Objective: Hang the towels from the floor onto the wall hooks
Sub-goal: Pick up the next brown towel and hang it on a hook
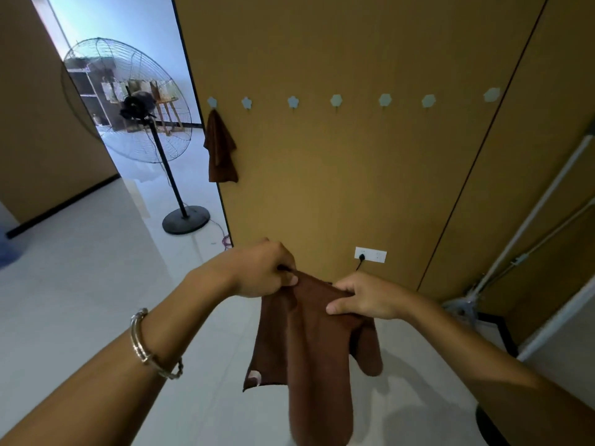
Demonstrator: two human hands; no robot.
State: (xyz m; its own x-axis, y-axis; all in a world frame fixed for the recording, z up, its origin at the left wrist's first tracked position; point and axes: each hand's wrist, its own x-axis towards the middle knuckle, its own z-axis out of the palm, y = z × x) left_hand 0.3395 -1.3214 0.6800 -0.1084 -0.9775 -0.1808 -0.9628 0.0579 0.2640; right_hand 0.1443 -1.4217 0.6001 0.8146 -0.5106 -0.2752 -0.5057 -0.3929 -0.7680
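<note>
Hands, left hand and right hand, pinch the brown cloth towel's top edge, spreading it to find its loop for the pale flower-shaped wall hooks.

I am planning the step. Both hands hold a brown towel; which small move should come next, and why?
Probably raise the held towel to the second hook from the left: the first hook already carries a hung towel, the second is bare.
</note>
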